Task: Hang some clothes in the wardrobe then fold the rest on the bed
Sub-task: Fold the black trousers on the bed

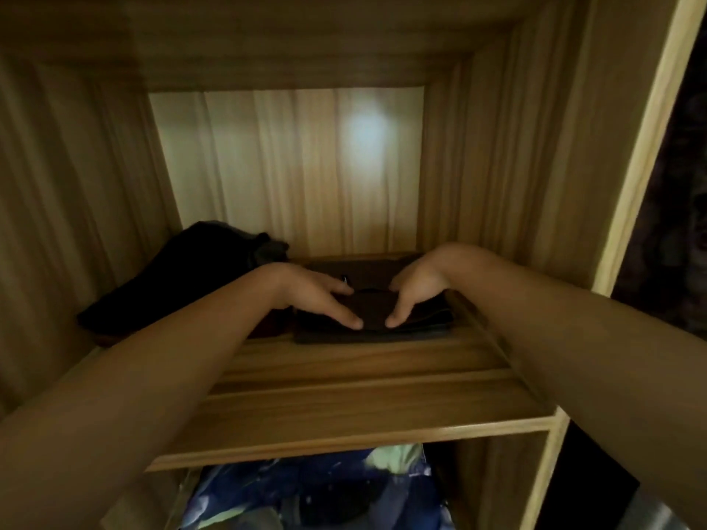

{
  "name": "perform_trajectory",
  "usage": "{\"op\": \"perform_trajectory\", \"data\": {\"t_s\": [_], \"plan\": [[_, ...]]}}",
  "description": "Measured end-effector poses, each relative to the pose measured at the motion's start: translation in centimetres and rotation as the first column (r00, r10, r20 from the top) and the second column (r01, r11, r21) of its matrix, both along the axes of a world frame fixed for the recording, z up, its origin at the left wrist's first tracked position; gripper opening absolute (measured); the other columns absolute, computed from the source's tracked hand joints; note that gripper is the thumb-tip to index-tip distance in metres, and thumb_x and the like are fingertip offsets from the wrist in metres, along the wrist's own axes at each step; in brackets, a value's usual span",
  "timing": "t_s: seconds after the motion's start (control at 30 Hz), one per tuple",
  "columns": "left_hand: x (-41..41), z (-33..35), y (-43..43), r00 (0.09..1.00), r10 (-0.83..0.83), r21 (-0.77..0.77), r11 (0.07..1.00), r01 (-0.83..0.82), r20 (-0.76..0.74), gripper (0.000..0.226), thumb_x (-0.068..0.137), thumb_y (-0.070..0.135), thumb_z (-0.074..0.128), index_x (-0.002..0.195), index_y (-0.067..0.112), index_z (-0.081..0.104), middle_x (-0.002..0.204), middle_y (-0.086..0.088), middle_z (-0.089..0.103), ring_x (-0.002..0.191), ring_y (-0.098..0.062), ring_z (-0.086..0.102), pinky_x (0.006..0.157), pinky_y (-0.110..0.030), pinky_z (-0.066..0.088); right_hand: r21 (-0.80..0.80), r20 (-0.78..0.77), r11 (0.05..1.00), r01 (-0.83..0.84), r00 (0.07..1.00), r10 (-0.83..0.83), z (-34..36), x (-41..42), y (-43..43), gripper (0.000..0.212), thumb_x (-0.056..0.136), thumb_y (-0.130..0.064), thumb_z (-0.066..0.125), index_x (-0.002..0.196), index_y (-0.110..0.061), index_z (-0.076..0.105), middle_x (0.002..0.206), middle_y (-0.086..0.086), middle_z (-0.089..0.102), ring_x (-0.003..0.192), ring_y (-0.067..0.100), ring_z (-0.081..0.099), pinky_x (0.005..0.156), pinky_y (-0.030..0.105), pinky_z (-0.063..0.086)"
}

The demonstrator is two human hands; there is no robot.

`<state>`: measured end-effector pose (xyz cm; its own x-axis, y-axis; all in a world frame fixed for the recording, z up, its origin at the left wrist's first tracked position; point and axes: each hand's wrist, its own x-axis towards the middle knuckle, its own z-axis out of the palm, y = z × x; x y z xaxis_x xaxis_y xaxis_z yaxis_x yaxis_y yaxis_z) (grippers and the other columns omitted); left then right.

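Wooden wardrobe (574, 154) interior, dim light; glare spot on the pale back panel. Folded dark garment (377, 319) lies flat on the shelf (344, 399), toward its rear right corner. Left hand (313, 296) and right hand (419, 290) rest on top of it, palms down, fingers (350, 319) extended and loosely together, tips pressing the front fold and nearly meeting at centre. Nothing pinched. Crumpled black cloth (172, 285) sits at rear left, just beside the garment. Blue items (306, 495) occupy the compartment below.
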<state>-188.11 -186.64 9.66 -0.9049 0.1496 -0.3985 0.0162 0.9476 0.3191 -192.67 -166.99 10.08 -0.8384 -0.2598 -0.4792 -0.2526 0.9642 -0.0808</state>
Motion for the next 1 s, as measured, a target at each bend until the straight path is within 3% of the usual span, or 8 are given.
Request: {"op": "perform_trajectory", "data": {"t_s": [0.07, 0.17, 0.33, 0.5, 0.7, 0.83, 0.9, 1.0], "plan": [[-0.2, -0.4, 0.4, 0.998, -0.042, -0.146, 0.988, 0.047, 0.041, 0.098, 0.081, 0.054, 0.075, 0.159, 0.035, 0.018, 0.167, 0.005, 0.011, 0.152, -0.021, 0.012, 0.123, -0.036, 0.017, 0.109, -0.012, 0.993, -0.049, 0.999, 0.051, -0.7, 0.2, 0.0, 0.099, 0.087, -0.043, 0.075, 0.162, -0.016, 0.017, 0.167, 0.005, 0.015, 0.151, 0.029, 0.02, 0.12, 0.045, 0.028], [-1.1, -1.3, 1.0, 0.997, -0.079, -0.271, 0.96, 0.076, -0.002, 0.094, 0.088, 0.051, 0.067, 0.16, 0.028, 0.011, 0.167, 0.001, 0.01, 0.153, -0.021, 0.013, 0.123, -0.036, 0.018, 0.13, -0.077, 0.99, -0.049, 0.995, 0.059, -2.1, -0.4, 0.1, 0.095, 0.088, -0.029, 0.073, 0.162, -0.015, 0.015, 0.167, 0.007, 0.016, 0.151, 0.03, 0.022, 0.118, 0.047, 0.032], [-3.1, -1.9, 1.0, 0.994, -0.087, -0.264, 0.962, 0.065, -0.072, 0.086, 0.093, 0.051, 0.056, 0.161, 0.028, 0.009, 0.168, 0.001, 0.004, 0.153, -0.023, 0.009, 0.121, -0.034, 0.015, 0.077, -0.113, 0.997, -0.005, 0.994, 0.014, -2.5, -2.1, 0.1, 0.091, 0.088, -0.026, 0.068, 0.162, -0.014, 0.016, 0.166, 0.01, 0.019, 0.149, 0.031, 0.027, 0.117, 0.046, 0.035], [-5.8, -3.4, 1.0, 0.994, -0.058, -0.272, 0.962, 0.03, -0.094, 0.088, 0.09, 0.055, 0.051, 0.159, 0.036, 0.001, 0.167, -0.001, -0.012, 0.154, -0.029, -0.009, 0.122, -0.047, 0.004, 0.047, -0.161, 0.997, 0.065, 0.985, -0.056, -3.2, -4.3, -0.4, 0.083, 0.087, -0.013, 0.06, 0.16, -0.011, 0.021, 0.159, 0.02, 0.03, 0.139, 0.036, 0.04, 0.106, 0.038, 0.043], [-7.1, -3.8, 1.2, 0.995, -0.04, -0.27, 0.963, 0.015, -0.087, 0.092, 0.085, 0.058, 0.049, 0.159, 0.038, -0.003, 0.167, -0.001, -0.016, 0.153, -0.031, -0.013, 0.122, -0.051, 0.004, -0.031, -0.132, 0.995, 0.099, 0.986, -0.102, -3.6, -5.7, -0.1, 0.093, 0.083, -0.012, 0.057, 0.162, -0.022, 0.009, 0.159, 0.022, 0.028, 0.135, 0.038, 0.042, 0.099, 0.038, 0.044], [-7.0, -3.8, 1.2, 0.993, -0.028, -0.253, 0.968, -0.002, -0.113, 0.089, 0.088, 0.06, 0.047, 0.159, 0.035, -0.002, 0.167, -0.002, -0.015, 0.153, -0.03, -0.014, 0.122, -0.053, 0.004, -0.083, -0.207, 0.993, 0.089, 0.973, -0.105, -4.5, -5.3, 0.1, 0.078, 0.096, -0.025, 0.046, 0.163, -0.026, 0.006, 0.168, 0.013, 0.007, 0.153, 0.036, 0.01, 0.122, 0.046, 0.021], [-6.3, -3.7, 1.2, 0.991, -0.026, -0.226, 0.974, -0.006, -0.134, 0.086, 0.092, 0.059, 0.045, 0.16, 0.032, 0.0, 0.167, -0.002, -0.013, 0.153, -0.029, -0.013, 0.122, -0.051, 0.005, -0.092, -0.239, 0.992, 0.086, 0.965, -0.106, -4.9, -4.7, 0.2, 0.072, 0.1, -0.028, 0.04, 0.163, -0.025, 0.005, 0.169, 0.01, 0.003, 0.155, 0.036, 0.0, 0.125, 0.049, 0.012], [-4.6, -3.4, 1.3, 0.982, -0.047, -0.21, 0.978, 0.008, -0.184, 0.079, 0.1, 0.053, 0.041, 0.161, 0.02, 0.003, 0.168, -0.006, -0.003, 0.154, -0.028, -0.001, 0.122, -0.04, 0.011, -0.083, -0.301, 0.995, 0.063, 0.95, -0.085, -5.0, -2.7, 0.4, 0.066, 0.103, -0.026, 0.037, 0.163, -0.019, 0.01, 0.167, 0.013, 0.013, 0.153, 0.036, 0.012, 0.124, 0.045, 0.019]]}}
